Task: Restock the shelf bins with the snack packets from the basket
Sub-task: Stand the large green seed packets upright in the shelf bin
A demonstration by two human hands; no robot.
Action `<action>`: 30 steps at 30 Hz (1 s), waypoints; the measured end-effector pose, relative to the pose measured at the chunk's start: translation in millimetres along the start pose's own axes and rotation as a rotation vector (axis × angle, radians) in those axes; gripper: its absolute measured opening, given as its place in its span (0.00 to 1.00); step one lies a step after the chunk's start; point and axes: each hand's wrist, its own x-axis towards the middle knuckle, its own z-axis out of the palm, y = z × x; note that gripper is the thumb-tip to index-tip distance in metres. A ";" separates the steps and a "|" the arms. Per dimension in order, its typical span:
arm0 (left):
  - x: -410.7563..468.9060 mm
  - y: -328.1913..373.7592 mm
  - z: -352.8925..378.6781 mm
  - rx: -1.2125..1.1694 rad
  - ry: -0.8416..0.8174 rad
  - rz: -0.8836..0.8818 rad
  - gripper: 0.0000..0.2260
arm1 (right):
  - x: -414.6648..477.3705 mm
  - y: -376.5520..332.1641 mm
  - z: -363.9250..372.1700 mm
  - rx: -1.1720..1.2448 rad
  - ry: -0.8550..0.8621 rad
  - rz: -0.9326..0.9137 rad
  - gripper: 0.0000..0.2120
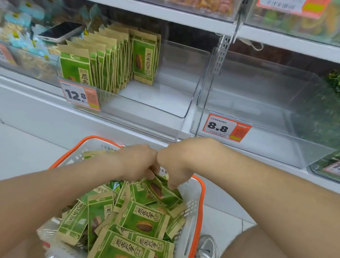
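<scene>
As left hand (139, 162) and right hand (175, 164) fingers (170, 182) pinch it, the packet (157, 189) shows green — kraft-edged.

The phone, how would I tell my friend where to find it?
Look at the white shelf above the orange-rimmed basket. In the clear bin left of the upright green packets, the phone lies on pale blue packets. It is the only flat, dark, shiny thing there.
</scene>
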 end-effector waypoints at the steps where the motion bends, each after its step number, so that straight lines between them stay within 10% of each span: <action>1: -7.2 -5.5 -10.7 -0.027 -0.002 0.049 0.07 | -4.0 -0.4 -1.6 -0.013 0.000 -0.010 0.16; 24: -112.0 -63.8 -131.5 -0.915 0.487 -0.058 0.07 | -23.4 14.1 -89.1 0.382 1.211 0.077 0.32; 27: -108.5 -65.4 -134.4 -1.079 0.568 -0.127 0.06 | -10.5 15.5 -91.9 0.711 1.460 0.053 0.39; 30: -102.2 -58.5 -135.2 -1.219 0.572 -0.150 0.06 | 2.4 15.2 -96.4 1.147 1.336 0.145 0.40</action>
